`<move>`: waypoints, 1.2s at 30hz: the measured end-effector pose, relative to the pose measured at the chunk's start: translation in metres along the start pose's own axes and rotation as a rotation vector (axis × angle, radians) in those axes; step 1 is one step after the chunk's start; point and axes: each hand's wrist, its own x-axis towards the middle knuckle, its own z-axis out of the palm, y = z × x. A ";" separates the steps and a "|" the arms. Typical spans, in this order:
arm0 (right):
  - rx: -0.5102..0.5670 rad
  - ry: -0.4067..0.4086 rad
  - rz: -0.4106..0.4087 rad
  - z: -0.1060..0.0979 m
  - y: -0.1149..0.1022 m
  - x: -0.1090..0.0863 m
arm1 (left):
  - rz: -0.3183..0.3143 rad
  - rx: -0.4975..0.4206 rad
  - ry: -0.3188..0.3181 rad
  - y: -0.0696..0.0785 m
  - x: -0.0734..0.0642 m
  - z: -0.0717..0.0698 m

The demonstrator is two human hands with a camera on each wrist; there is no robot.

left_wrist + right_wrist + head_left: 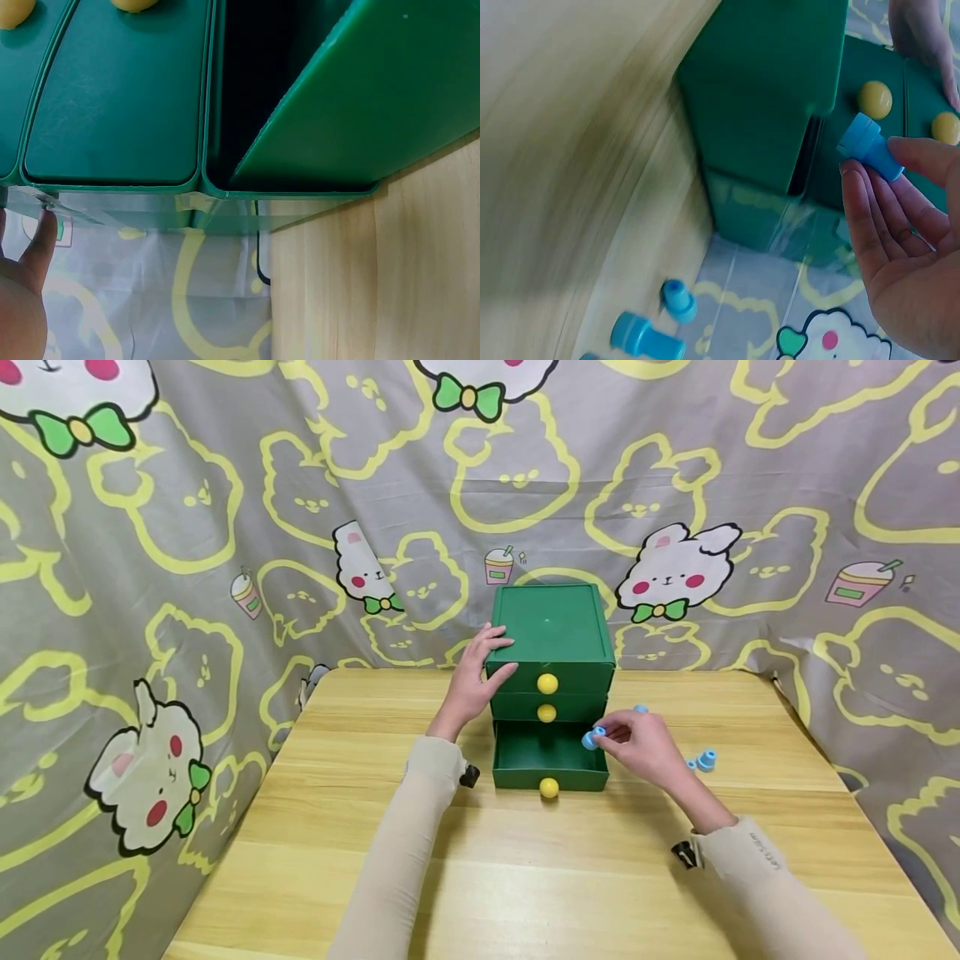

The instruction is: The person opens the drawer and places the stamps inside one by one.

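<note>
"What's the right hand [647, 748] doing?"

"Pinching a blue peg [589, 741] at the pulled-out bottom drawer [517, 778]. The left hand [470, 683], fingers spread, rests against the green drawer cabinet [551, 627]."

"And around?"

"Wood-grain table [510, 877], cartoon-print curtain [540, 556] behind."

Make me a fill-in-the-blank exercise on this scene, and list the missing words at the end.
1. The small piece held in the person's right grip is colored ____.
2. The grip touching the green cabinet near its top is the person's ____ one.
3. Of the three drawers, only the ____ one is pulled open.
4. The round knobs on the drawer fronts are colored ____.

Missing words: blue; left; bottom; yellow.
</note>
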 end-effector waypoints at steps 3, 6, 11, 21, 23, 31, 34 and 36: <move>0.012 -0.008 -0.009 0.007 -0.005 0.002 | 0.004 0.004 0.003 0.000 0.000 0.000; 0.020 -0.031 -0.001 0.013 -0.008 0.004 | 0.006 0.001 0.003 0.000 0.000 0.000; 0.021 -0.063 0.003 0.023 -0.012 0.007 | 0.003 -0.002 0.001 0.001 0.000 0.001; 0.006 -0.095 -0.025 0.034 -0.016 0.012 | -0.006 0.000 0.003 0.002 0.000 0.000; -0.003 -0.103 -0.029 0.036 -0.016 0.013 | -0.006 0.000 0.002 0.003 0.000 0.000; -0.013 -0.123 -0.034 0.040 -0.016 0.015 | 0.000 0.000 0.003 0.001 -0.001 0.001; -0.014 -0.129 -0.033 0.042 -0.016 0.016 | 0.008 -0.005 0.007 0.001 -0.001 0.001; -0.013 -0.129 -0.033 0.044 -0.015 0.016 | 0.013 -0.005 0.011 0.002 -0.001 0.001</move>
